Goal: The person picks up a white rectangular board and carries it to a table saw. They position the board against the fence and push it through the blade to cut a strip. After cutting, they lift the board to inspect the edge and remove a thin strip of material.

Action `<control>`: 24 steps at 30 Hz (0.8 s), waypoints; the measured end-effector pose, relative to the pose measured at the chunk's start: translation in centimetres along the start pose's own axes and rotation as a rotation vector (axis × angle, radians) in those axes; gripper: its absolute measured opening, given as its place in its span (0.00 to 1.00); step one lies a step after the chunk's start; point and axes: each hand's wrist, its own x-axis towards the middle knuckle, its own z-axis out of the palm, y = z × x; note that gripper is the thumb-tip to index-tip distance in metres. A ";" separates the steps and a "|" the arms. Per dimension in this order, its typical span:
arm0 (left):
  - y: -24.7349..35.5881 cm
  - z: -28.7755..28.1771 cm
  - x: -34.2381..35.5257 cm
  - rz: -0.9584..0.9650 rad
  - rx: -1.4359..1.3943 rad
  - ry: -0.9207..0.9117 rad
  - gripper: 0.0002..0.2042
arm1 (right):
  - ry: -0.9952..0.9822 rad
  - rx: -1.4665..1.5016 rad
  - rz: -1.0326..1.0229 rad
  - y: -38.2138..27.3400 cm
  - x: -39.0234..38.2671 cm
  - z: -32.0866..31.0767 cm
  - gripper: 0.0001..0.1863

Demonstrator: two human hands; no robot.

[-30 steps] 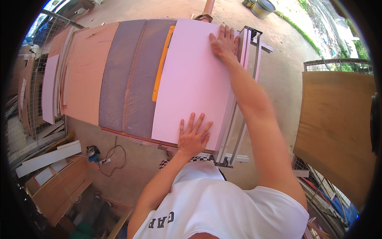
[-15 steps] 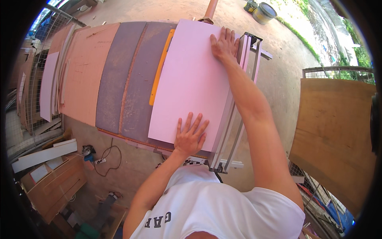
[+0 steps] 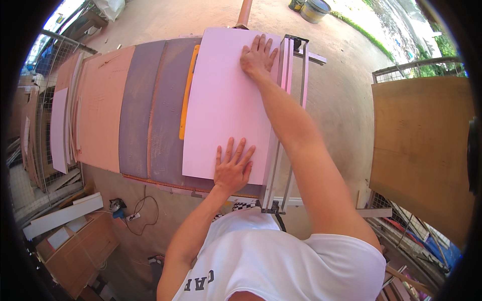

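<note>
Panel [image 3: 226, 110], pale pink, rectangular; lies flat at the centre of the frame on a grey-topped counter [image 3: 135, 110].

Left hand [image 3: 231, 173]: palm down on the panel's lower part, fingers spread, thumb apart, nothing pinched.

Right hand [image 3: 259, 61]: palm down near the panel's upper right corner, fingers fanned, thumb out, gripping nothing.

Metal rail [image 3: 287, 65]: runs along the panel's right edge; whether the two touch cannot be told.

Yellow strip [image 3: 189, 95]: just beside the panel's left edge.

Corded power tool [image 3: 118, 204]: on the floor, lower left.

Brown wooden sheet [image 3: 422, 150]: right side of the frame.

Risks, as judged: uneven pressure between the hands could skew the panel against the rail; pale dust on the counter could let it slip; any rightward shift could pinch the right hand's fingers against the metal.
</note>
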 end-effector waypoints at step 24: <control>-1.0 0.1 1.0 0.055 -0.061 0.075 0.24 | -0.054 0.031 -0.023 -1.3 -9.9 -1.0 0.39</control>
